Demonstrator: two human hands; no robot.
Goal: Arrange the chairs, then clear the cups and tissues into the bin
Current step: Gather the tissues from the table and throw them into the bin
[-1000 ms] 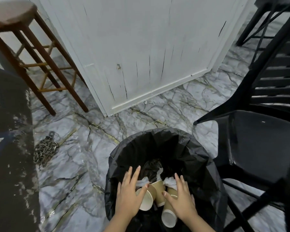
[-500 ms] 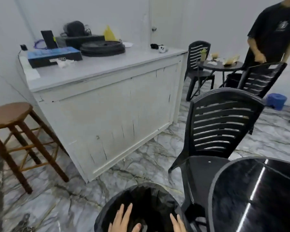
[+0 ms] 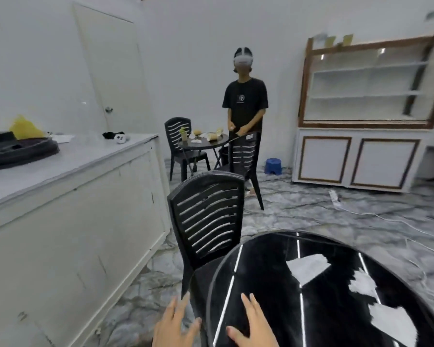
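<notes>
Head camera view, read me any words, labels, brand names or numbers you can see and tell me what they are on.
No text can be read.
Black T-shirt: a small chest logo, too blurred to read.
Far chair: a white tag on its back, too small to read.
Cabinet: yellow notes along its top, blurred.

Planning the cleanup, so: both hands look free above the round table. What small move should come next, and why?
Probably reach the right hand forward across the black table to the nearest tissue. Both it and the left hand are open and hold nothing, and three white tissues lie loose on the tabletop, not yet binned. The bin is out of view.
</notes>
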